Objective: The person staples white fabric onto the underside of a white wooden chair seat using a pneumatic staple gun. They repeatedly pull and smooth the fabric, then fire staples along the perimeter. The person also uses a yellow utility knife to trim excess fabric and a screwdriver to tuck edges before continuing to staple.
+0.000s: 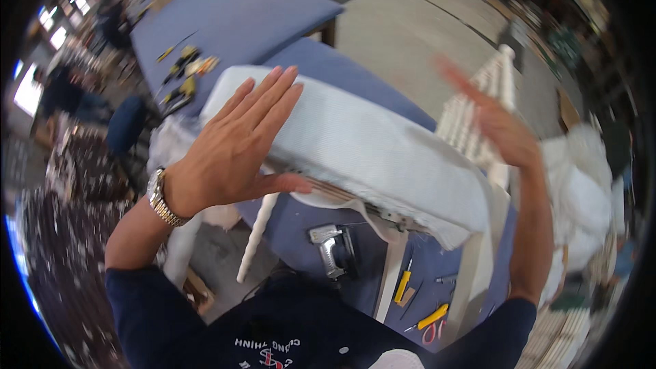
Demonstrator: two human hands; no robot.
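Note:
A white chair lies tipped on a blue padded bench [307, 225], its seat [369, 143] wrapped in white woven fabric. My left hand [236, 143] is flat and open, fingers straight, over the near left part of the seat; I cannot tell if it touches. My right hand [495, 119] is blurred, fingers apart, above the seat's right end beside the white spindle chair back [471, 109]. It holds nothing. A turned white chair leg [256, 239] slopes down under my left hand.
A grey staple gun [328, 249] lies on the bench below the seat. Yellow-handled tools [432, 316], a yellow tool [403, 285] and red-handled scissors [432, 333] lie nearer me. Another blue bench [232, 14] behind carries small yellow tools [184, 68]. White batting [581, 191] is piled at right.

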